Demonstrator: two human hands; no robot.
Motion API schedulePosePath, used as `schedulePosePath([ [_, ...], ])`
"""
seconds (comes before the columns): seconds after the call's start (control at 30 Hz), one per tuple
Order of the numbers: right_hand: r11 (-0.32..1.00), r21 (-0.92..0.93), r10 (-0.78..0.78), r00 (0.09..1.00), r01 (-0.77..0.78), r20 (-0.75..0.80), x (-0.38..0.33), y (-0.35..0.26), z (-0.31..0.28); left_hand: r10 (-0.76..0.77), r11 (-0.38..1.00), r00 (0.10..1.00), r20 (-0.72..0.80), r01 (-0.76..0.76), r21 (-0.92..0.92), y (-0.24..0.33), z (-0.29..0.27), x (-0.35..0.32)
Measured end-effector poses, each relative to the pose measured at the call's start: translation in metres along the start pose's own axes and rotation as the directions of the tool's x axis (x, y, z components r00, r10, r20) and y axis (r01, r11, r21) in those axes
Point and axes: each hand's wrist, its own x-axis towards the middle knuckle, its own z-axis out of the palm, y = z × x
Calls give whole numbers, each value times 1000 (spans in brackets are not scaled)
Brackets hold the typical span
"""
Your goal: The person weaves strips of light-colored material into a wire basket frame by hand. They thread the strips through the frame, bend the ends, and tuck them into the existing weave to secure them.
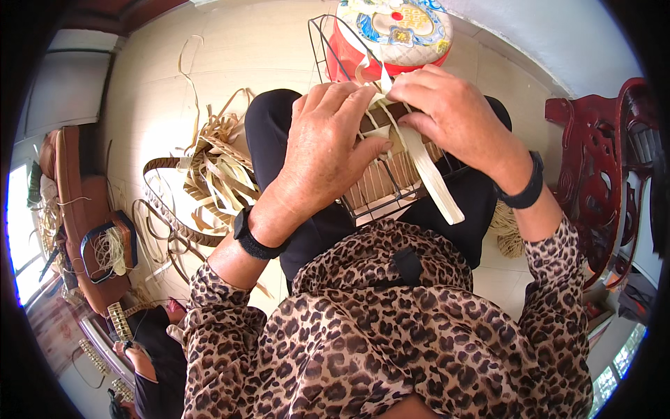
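Where the two hands meet, much of the woven piece (391, 174) is hidden under them, so its full shape is hard to make out. It rests on the person's lap, in a thin black wire frame (328, 42) that sticks out past the fingertips.

The left hand (328, 150) lies flat on top of the woven piece with its fingers pressed together. Its thumb points toward the other hand. The right hand (453, 115) is just beside it, and they almost touch. Its fingers pinch a pale flat strip (433, 178). The strip hangs down below the right hand and ends near the knee. The fingertips are tucked under, so the exact grip is hard to see.

Just past both hands sits a round red tin (394, 31) with a blue, white and gold lid. The top edge cuts off part of it.

Left of the left hand, a pile of loose pale strips (209, 174) lies on the floor. Right of the right hand stands a dark red carved chair (600, 160), partly cut off.
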Motion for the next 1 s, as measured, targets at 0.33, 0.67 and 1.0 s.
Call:
schedulePosePath([
  [0.33, 984, 142, 105, 995, -104, 6, -15, -14, -10, 7, 1000, 999, -53, -7, 7, 5, 0, -6],
  [0.67, 982, 114, 144, 988, -150, 58, -25, -16, -40, -96, 995, 991, -96, 92, -47, 12, 4, -9],
  [1.0, 963, -106, -222, 954, 246, 200, 39, 10, 9, -165, 983, 979, -118, 154, -95, 19, 8, -6],
])
